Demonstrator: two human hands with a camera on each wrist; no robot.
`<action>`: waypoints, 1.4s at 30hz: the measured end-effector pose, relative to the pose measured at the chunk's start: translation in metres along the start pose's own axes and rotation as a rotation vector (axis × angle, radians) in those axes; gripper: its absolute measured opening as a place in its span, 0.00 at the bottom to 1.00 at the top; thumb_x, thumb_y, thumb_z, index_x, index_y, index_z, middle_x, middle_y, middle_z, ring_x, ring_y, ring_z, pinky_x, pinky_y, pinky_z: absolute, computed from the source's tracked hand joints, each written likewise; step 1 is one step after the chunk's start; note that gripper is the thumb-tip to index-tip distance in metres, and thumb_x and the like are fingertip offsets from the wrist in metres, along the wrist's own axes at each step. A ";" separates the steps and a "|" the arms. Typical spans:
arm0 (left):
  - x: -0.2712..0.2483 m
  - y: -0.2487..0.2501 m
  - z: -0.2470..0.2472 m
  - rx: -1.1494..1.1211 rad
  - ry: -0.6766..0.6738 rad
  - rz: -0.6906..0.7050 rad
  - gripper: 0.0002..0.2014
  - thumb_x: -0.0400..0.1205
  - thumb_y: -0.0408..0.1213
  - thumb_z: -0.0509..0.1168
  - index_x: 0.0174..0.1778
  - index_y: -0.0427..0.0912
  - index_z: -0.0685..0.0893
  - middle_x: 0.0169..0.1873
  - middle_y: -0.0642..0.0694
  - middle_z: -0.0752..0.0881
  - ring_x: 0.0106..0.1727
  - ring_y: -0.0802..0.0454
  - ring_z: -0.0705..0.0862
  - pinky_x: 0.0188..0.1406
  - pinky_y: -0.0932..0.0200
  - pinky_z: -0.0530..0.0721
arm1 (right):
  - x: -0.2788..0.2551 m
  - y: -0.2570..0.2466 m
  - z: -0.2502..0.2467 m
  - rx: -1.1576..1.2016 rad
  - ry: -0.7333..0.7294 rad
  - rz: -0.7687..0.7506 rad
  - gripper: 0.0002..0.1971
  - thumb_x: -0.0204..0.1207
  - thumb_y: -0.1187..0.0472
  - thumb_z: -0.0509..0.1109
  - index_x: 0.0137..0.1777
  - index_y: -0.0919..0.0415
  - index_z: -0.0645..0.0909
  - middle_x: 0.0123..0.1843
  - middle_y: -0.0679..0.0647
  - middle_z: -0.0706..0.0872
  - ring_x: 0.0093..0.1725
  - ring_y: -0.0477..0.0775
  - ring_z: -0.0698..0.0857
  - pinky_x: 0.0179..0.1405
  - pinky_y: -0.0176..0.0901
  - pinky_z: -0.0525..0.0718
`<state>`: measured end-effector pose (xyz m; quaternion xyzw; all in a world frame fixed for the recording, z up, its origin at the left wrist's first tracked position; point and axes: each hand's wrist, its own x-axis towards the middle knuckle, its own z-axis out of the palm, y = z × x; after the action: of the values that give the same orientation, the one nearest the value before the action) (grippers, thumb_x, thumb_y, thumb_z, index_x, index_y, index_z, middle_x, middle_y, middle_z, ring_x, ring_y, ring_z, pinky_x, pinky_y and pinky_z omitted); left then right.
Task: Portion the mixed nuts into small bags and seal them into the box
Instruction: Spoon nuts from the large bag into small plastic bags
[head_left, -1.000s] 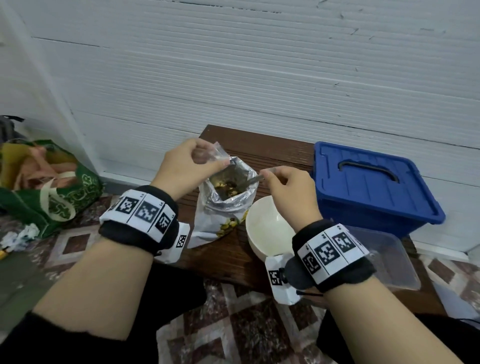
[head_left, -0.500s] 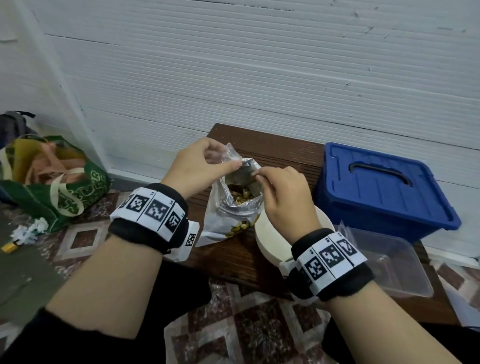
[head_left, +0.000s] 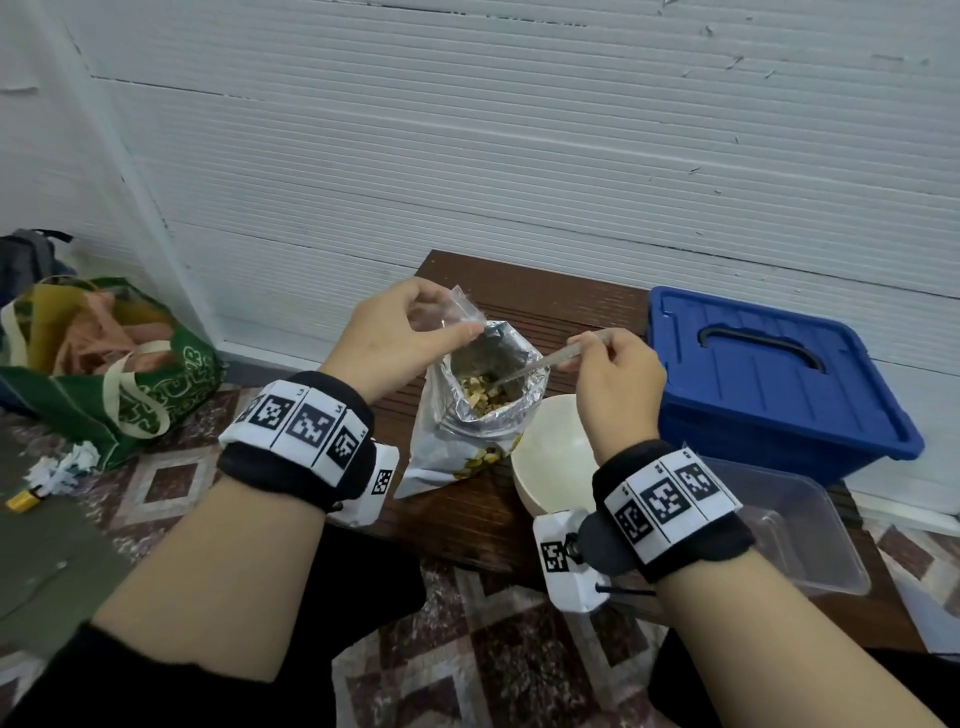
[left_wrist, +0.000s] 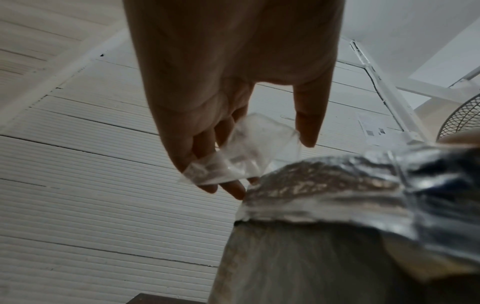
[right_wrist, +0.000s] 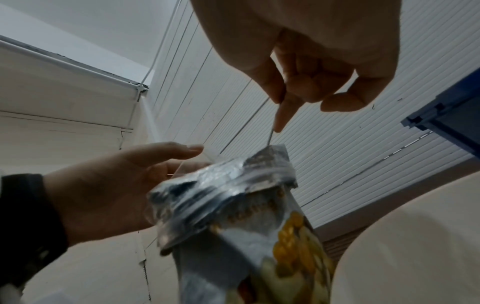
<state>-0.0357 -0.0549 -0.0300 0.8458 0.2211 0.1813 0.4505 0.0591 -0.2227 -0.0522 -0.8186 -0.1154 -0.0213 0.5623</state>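
Observation:
A foil bag of mixed nuts (head_left: 467, 447) (right_wrist: 233, 216) (left_wrist: 337, 195) stands open on the dark wooden table (head_left: 467, 519). My left hand (head_left: 405, 332) (left_wrist: 233, 144) pinches a small clear bag (head_left: 457, 312) (left_wrist: 249, 152) just above the foil bag's left rim. My right hand (head_left: 608, 364) (right_wrist: 298, 82) grips the handle of a metal spoon (head_left: 530, 364) (right_wrist: 271, 135), whose bowl is down among the nuts (head_left: 483, 395). A blue lidded box (head_left: 769, 384) sits to the right, its lid on.
A white bowl (head_left: 550, 452) stands right of the foil bag. A clear plastic container (head_left: 795, 535) lies at the table's right front. A green shopping bag (head_left: 104, 374) and crumpled paper (head_left: 62, 462) lie on the floor, left. A white wall is behind.
My right hand drew back to the right from over the foil bag's mouth, with the spoon's bowl now down in the nuts. The left hand kept its pinch on the clear bag.

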 end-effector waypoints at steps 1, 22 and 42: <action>0.000 0.000 -0.002 0.001 0.013 0.011 0.19 0.71 0.53 0.75 0.54 0.53 0.80 0.50 0.60 0.85 0.54 0.65 0.82 0.54 0.66 0.77 | 0.003 -0.001 -0.001 0.008 0.019 0.013 0.14 0.83 0.63 0.59 0.47 0.63 0.86 0.40 0.52 0.88 0.35 0.42 0.78 0.33 0.32 0.74; -0.001 0.001 -0.006 0.296 -0.148 0.149 0.23 0.58 0.71 0.69 0.46 0.68 0.82 0.46 0.67 0.85 0.54 0.64 0.82 0.66 0.41 0.76 | 0.036 -0.032 -0.033 0.125 0.099 0.075 0.17 0.79 0.68 0.54 0.37 0.59 0.83 0.22 0.44 0.83 0.35 0.43 0.79 0.38 0.38 0.78; 0.003 0.006 0.004 0.089 0.038 0.110 0.14 0.67 0.62 0.74 0.39 0.59 0.83 0.37 0.60 0.87 0.44 0.64 0.83 0.56 0.55 0.81 | 0.023 -0.040 -0.033 0.391 -0.125 -0.373 0.10 0.85 0.64 0.61 0.47 0.54 0.82 0.40 0.48 0.87 0.33 0.35 0.79 0.35 0.29 0.75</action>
<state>-0.0302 -0.0590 -0.0269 0.8722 0.1904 0.2118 0.3976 0.0759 -0.2361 0.0007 -0.6587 -0.3004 -0.0514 0.6879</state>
